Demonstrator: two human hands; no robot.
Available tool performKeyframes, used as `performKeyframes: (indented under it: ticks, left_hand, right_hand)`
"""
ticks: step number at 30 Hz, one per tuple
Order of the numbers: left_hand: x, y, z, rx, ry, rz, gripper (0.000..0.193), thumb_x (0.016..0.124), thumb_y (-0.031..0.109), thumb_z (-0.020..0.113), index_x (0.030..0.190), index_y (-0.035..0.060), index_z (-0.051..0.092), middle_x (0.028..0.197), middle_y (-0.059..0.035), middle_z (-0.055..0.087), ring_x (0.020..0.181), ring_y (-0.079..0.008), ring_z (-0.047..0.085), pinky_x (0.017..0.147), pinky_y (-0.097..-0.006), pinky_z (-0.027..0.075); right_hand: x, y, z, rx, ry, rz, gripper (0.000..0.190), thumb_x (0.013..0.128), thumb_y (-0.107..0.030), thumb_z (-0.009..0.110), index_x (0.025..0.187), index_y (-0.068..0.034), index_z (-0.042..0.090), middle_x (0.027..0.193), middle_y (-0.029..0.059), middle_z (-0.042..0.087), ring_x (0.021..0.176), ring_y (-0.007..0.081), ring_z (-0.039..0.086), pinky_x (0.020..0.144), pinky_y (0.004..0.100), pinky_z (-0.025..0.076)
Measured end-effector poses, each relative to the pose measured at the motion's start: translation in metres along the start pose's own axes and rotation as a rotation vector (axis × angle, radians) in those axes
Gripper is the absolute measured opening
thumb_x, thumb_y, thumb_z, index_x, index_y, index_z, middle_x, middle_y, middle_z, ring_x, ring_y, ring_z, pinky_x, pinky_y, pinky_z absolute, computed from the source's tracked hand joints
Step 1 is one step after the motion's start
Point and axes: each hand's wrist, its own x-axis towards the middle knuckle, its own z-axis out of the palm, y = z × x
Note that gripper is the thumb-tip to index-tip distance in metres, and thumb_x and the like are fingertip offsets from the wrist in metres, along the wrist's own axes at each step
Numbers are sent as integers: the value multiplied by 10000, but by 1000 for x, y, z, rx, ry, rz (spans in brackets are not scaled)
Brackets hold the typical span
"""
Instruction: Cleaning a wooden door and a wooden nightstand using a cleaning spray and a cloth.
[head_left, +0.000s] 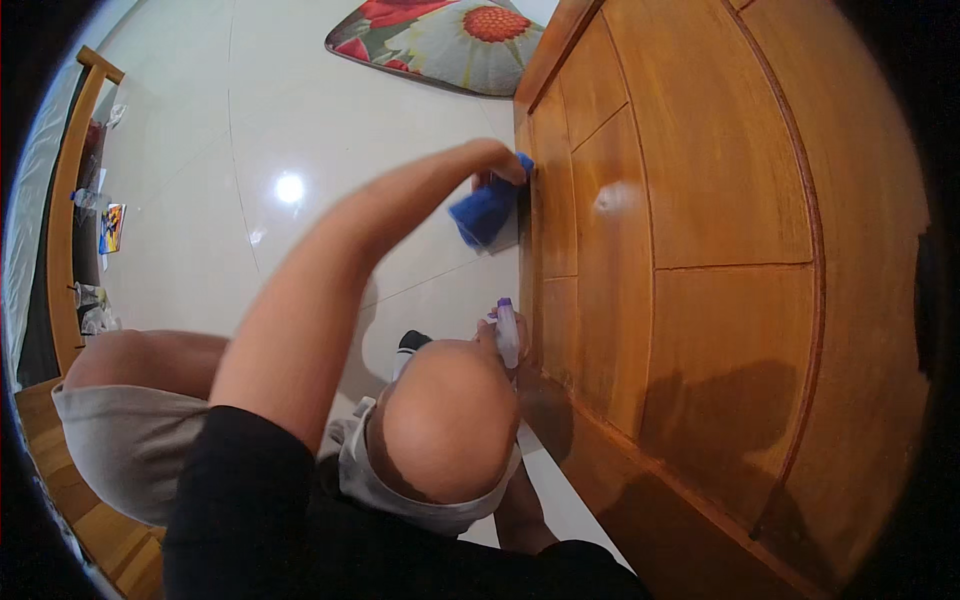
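My left hand (501, 159) holds a bunched blue cloth (484, 212) against the lower edge of a brown wooden panelled surface (720, 150), perhaps a door. Part of the cloth hangs down over the floor tiles. Beyond my right knee, my right hand (523, 337) is wrapped around a translucent spray bottle (507, 336) with a purple top, held close to the wood. The knee hides part of my right forearm, and the fingers around the bottle are only partly seen.
A flower-patterned mat (442, 45) lies on pale floor tiles (172, 150) at the top. A wooden frame (64, 225) runs along the left, with a plastic bottle (91, 199), a colourful printed item (112, 229) and a clear cup (88, 294) beside it.
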Motion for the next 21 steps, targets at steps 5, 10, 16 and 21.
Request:
performKeyframes:
  ticks: [5,10,16,21]
  left_hand:
    - [-68,51,-3,263,44,-27,580,1002,430,439,1272,-79,505,1213,-344,568,941,-448,675,702,-477,638]
    - [-65,26,30,337,-45,32,590,1000,472,438,1236,-63,517,1100,-288,621,844,-377,694,644,-448,644]
    - [-36,-59,123,-739,-267,275,581,1002,519,438,1221,-9,539,1156,-173,642,990,-324,668,836,-521,578]
    - [-2,-64,180,-942,-356,205,575,1034,518,331,1358,62,467,1355,-110,562,1220,-304,553,1002,-541,459]
  right_hand:
    - [10,-5,-4,-51,-60,-83,217,858,-81,671,1042,-13,576,785,31,593,618,108,554,576,264,471]
    - [13,5,14,61,12,-52,258,815,-101,696,1034,-24,585,763,21,586,624,111,556,580,267,482]
    - [4,20,5,25,162,-15,264,807,-116,722,1020,-24,596,731,34,601,587,124,574,547,280,467]
    - [-6,33,-16,-8,300,35,281,842,-189,717,1038,-36,585,756,35,607,625,119,567,608,267,468]
